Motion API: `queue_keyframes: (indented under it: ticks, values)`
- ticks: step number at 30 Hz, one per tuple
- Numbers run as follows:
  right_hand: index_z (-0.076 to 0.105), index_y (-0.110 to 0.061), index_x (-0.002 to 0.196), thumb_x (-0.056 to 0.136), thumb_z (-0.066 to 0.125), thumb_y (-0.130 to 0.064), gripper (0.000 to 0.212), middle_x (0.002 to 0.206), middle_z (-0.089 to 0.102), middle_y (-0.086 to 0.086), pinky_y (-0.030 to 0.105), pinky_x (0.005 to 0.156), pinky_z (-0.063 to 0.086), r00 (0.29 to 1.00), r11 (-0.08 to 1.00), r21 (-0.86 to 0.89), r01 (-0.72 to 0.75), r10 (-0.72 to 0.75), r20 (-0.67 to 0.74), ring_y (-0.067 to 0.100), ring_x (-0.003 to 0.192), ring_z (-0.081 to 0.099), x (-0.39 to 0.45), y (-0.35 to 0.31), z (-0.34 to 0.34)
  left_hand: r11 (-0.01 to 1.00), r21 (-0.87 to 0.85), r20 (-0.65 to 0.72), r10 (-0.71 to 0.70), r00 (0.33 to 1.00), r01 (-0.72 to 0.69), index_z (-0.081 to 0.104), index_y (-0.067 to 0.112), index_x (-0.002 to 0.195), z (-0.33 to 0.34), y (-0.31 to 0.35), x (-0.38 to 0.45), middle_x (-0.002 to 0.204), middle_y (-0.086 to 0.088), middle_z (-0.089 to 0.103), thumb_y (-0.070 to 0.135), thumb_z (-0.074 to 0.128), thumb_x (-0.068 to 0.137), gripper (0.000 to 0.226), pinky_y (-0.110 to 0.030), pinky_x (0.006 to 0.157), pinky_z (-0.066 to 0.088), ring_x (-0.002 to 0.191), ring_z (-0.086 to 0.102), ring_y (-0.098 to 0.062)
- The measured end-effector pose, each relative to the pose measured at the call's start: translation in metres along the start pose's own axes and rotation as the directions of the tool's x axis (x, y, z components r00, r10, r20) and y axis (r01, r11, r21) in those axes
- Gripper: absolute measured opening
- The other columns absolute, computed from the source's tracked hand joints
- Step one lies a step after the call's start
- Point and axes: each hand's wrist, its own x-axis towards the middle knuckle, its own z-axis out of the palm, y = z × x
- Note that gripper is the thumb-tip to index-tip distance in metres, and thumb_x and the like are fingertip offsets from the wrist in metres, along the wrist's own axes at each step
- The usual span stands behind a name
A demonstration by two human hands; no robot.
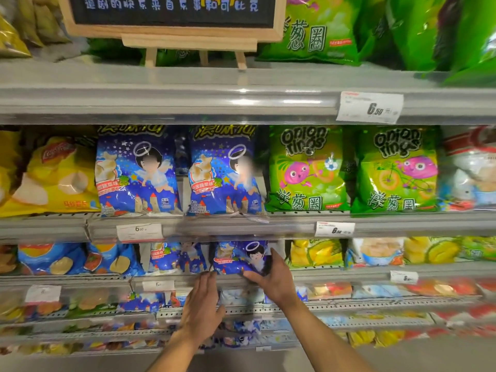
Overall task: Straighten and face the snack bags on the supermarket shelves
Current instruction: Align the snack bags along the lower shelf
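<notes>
I see a blue snack bag [239, 257] with an angel picture on the third shelf [349, 273], tilted left at the front edge.

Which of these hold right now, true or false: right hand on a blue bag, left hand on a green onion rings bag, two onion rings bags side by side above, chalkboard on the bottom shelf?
1. The right hand grips a blue angel bag. True.
2. The left hand holds a green onion rings bag. False: it reaches toward the blue bag's lower left edge; contact is unclear.
3. Two onion rings bags stand side by side one shelf higher. True.
4. The chalkboard sign sits on the bottom shelf. False: it stands on the top shelf.
</notes>
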Motion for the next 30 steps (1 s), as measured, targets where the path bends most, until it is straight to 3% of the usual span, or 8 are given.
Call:
queue_keyframes:
  ticks: [4, 7, 10, 13, 16, 21, 26, 30]
  values:
    - [0.059, -0.015, 0.133, 0.069, 0.087, -0.058, 0.082, 0.120, 0.069, -0.009, 0.023, 0.087, 0.056, 0.999, 0.997, 0.069, -0.024, 0.026, -0.020, 0.001, 0.104, 0.068, -0.016, 0.022, -0.029, 0.994, -0.079, -0.099, -0.083, 0.992, 0.076, 0.040, 0.002, 0.146, 0.005, 0.020, -0.001, 0.154, -0.017, 0.033, 0.023, 0.075, 0.084, 0.075, -0.039, 0.118, 0.032, 0.145, 0.030, -0.032]
    - [0.063, -0.021, 0.128, 0.074, 0.084, -0.052, 0.066, 0.119, 0.072, -0.007, 0.013, 0.080, 0.054, 0.998, 0.994, 0.103, -0.023, 0.029, -0.053, -0.002, 0.097, 0.069, -0.028, 0.041, -0.058, 0.933, -0.319, -0.269, -0.258, 0.928, 0.168, 0.062, -0.002, 0.123, 0.024, 0.041, -0.005, 0.132, -0.022, 0.055, -0.002, 0.076, 0.076, 0.050, -0.051, 0.102, 0.046, 0.126, 0.050, -0.040]
    - [0.070, -0.019, 0.116, 0.071, 0.079, -0.056, 0.058, 0.100, 0.076, -0.004, 0.024, 0.078, 0.059, 0.990, 0.988, 0.149, -0.048, 0.067, -0.122, 0.010, 0.092, 0.072, -0.036, 0.065, -0.093, 0.799, -0.522, -0.144, -0.427, 0.893, 0.298, 0.064, 0.003, 0.119, 0.036, 0.084, -0.007, 0.121, -0.017, 0.059, 0.005, 0.070, 0.086, 0.034, -0.045, 0.095, 0.049, 0.114, 0.056, -0.035]
    - [0.073, -0.014, 0.107, 0.083, 0.082, -0.032, 0.031, 0.085, 0.073, 0.007, 0.025, 0.071, 0.058, 0.980, 0.982, 0.176, -0.074, 0.104, -0.171, 0.020, 0.085, 0.072, -0.039, 0.090, -0.136, 0.655, -0.679, -0.022, -0.468, 0.883, 0.331, 0.067, -0.004, 0.110, 0.056, 0.135, -0.004, 0.111, -0.020, 0.067, -0.004, 0.067, 0.087, 0.024, -0.034, 0.089, 0.053, 0.096, 0.066, -0.024]
    - [0.075, -0.019, 0.102, 0.086, 0.080, -0.031, 0.021, 0.079, 0.076, -0.002, 0.027, 0.073, 0.058, 0.963, 0.981, 0.177, -0.082, 0.124, -0.241, 0.007, 0.078, 0.072, -0.040, 0.116, -0.187, 0.661, -0.686, -0.030, -0.443, 0.896, 0.304, 0.070, -0.009, 0.103, 0.074, 0.193, 0.003, 0.106, -0.020, 0.069, -0.010, 0.067, 0.084, 0.019, -0.003, 0.072, 0.042, 0.080, 0.067, -0.005]
    - [0.073, -0.020, 0.093, 0.084, 0.080, -0.036, 0.019, 0.073, 0.071, -0.006, 0.011, 0.064, 0.050, 0.922, 0.971, 0.229, -0.064, 0.145, -0.360, -0.001, 0.072, 0.067, -0.037, 0.159, -0.276, 0.635, -0.690, -0.010, -0.486, 0.874, 0.346, 0.066, 0.001, 0.096, 0.088, 0.297, 0.021, 0.089, -0.019, 0.070, 0.000, 0.067, 0.087, 0.009, -0.039, 0.081, 0.049, 0.086, 0.067, -0.032]
    - [0.065, -0.012, 0.093, 0.089, 0.077, -0.021, 0.016, 0.073, 0.068, 0.001, 0.045, 0.076, 0.055, 0.903, 0.983, 0.178, -0.037, 0.110, -0.415, 0.022, 0.076, 0.068, -0.019, 0.196, -0.351, 0.636, -0.735, -0.117, -0.464, 0.878, 0.238, 0.061, 0.004, 0.092, 0.095, 0.367, 0.041, 0.073, -0.006, 0.063, -0.001, 0.070, 0.087, 0.011, -0.020, 0.065, 0.041, 0.071, 0.064, -0.015]
    - [0.064, -0.005, 0.105, 0.088, 0.078, -0.022, 0.027, 0.080, 0.064, 0.006, 0.041, 0.074, 0.052, 0.895, 0.988, 0.154, -0.031, 0.096, -0.435, 0.029, 0.081, 0.066, -0.006, 0.212, -0.391, 0.651, -0.717, -0.115, -0.466, 0.877, 0.252, 0.062, 0.002, 0.108, 0.101, 0.397, 0.053, 0.089, -0.010, 0.062, 0.004, 0.073, 0.084, 0.027, -0.024, 0.071, 0.035, 0.084, 0.057, -0.024]
